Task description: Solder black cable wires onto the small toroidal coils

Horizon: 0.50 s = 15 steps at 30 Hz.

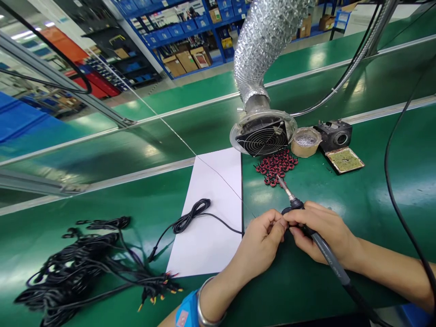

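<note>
My right hand (327,236) is wrapped round a soldering iron (329,254), whose metal tip points up and away toward a heap of small red-and-black ring-shaped parts (276,167). My left hand (262,240) is closed in a pinch, its fingertips meeting those of my right hand. A black cable (218,220) runs from a tied coil on the white sheet (211,181) into my left hand; its end is hidden by the fingers. Between the hands shows a small dark rounded piece (286,210), partly covered. A thin wire (221,175) slants down toward my left hand.
A fan hood (264,136) on a silver duct hangs over the ring-shaped parts. Right of it stand a tape roll (305,141) and a soldering stand with a sponge tray (344,160). Bundled black cables (78,268) with bare coloured ends lie at left. A loose cord (391,181) hangs at right.
</note>
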Available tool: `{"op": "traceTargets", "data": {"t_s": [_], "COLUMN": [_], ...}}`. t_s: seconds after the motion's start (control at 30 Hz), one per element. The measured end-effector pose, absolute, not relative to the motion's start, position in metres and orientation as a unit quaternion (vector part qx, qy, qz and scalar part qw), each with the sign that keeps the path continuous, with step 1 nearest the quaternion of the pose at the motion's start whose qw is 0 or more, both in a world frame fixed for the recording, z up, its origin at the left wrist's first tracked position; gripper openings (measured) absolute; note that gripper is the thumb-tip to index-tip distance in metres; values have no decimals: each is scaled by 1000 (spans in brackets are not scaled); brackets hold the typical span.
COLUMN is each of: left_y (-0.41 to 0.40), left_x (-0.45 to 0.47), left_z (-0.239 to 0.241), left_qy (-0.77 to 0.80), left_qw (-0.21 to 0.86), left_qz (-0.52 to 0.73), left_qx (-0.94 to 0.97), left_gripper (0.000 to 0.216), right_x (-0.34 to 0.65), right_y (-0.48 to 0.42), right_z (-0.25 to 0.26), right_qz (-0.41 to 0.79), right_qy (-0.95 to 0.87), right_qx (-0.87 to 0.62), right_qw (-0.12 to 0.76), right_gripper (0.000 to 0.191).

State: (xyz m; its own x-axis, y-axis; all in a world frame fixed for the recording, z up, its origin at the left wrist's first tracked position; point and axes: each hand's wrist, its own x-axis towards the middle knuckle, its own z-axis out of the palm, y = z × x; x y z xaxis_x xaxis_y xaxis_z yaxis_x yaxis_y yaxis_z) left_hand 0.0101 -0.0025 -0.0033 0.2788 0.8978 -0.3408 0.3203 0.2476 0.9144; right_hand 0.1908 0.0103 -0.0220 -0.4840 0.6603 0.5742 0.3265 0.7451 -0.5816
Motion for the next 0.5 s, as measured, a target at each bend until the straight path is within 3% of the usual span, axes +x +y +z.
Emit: {"op": "traceTargets", "data": {"t_s": [0.23,0.37,0.5], "left_y": [1,11,13], "left_x": [7,5,12], "left_z": [-2,-1,-4], "left_qy": [545,532,563], "left_qw": [570,608,623], "left_qz": [232,195,229], "left_qx": [569,557,492], "left_gripper": [27,18,19], "right_x": [192,197,206], "right_y": [10,17,22], "right_z": [-26,-25,-16], "right_qz": [203,184,157], "right_qy": [-839,-874,-876], "right_qx": [-279,-241,-249], "right_qw": [421,379,381], "right_gripper": [30,26,26]}}
